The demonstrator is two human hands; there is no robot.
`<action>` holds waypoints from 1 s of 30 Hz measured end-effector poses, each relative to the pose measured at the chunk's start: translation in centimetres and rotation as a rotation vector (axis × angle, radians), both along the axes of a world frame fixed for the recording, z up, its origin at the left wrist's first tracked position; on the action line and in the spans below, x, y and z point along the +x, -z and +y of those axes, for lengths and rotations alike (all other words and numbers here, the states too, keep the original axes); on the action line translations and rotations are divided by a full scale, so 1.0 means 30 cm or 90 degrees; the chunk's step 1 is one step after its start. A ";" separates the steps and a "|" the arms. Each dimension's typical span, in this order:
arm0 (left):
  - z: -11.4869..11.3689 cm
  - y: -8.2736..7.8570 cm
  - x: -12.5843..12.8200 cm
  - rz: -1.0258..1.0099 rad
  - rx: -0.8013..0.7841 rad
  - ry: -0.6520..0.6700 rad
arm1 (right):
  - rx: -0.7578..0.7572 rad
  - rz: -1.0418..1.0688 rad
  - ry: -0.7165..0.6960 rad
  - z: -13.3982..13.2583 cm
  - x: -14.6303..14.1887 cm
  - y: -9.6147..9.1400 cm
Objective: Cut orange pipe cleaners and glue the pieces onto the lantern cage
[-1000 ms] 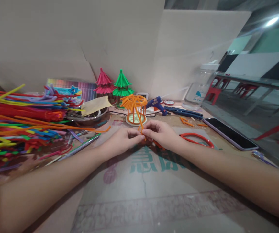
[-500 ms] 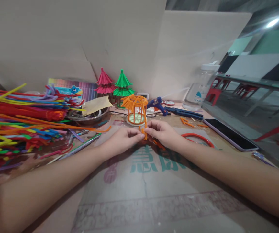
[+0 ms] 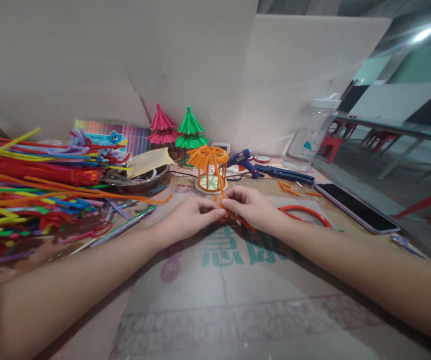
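Observation:
My left hand (image 3: 196, 215) and my right hand (image 3: 247, 204) meet at the middle of the work surface, fingertips pinched close together. Between them is an orange pipe cleaner (image 3: 222, 187), whose free end sticks up above the fingers; its lower part is partly hidden by them. Just behind stands a small orange pavilion (image 3: 208, 159) made of pipe cleaners, with a fringed roof ring, thin posts and a round pale base. Beyond it are a green pipe-cleaner tree roof (image 3: 189, 130) and a pink one (image 3: 160, 125), both tiered.
A heap of coloured pipe cleaners (image 3: 31, 185) covers the left side, near a metal bowl (image 3: 140, 184). A blue glue gun (image 3: 244, 161), dark blue pliers-like tool (image 3: 286, 174), water bottle (image 3: 309, 132) and phone (image 3: 356, 207) lie to the right. An orange-red loop (image 3: 313, 215) rests beside my right wrist.
The upright end of the orange pipe cleaner has tilted to the left and my fingertips have shifted slightly around it. The pavilion and other things stay in place.

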State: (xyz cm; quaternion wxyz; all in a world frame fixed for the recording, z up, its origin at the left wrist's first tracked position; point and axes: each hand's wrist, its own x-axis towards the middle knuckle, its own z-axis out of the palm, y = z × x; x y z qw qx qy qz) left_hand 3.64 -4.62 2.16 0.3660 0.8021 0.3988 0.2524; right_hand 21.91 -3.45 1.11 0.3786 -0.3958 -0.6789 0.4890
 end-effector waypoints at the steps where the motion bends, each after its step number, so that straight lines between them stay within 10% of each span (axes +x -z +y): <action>1: -0.001 0.001 0.000 0.000 0.001 0.000 | 0.005 -0.005 0.000 0.000 0.000 0.002; 30: -0.002 -0.016 0.000 0.004 0.005 0.006 | 0.006 -0.004 0.015 -0.013 0.005 -0.017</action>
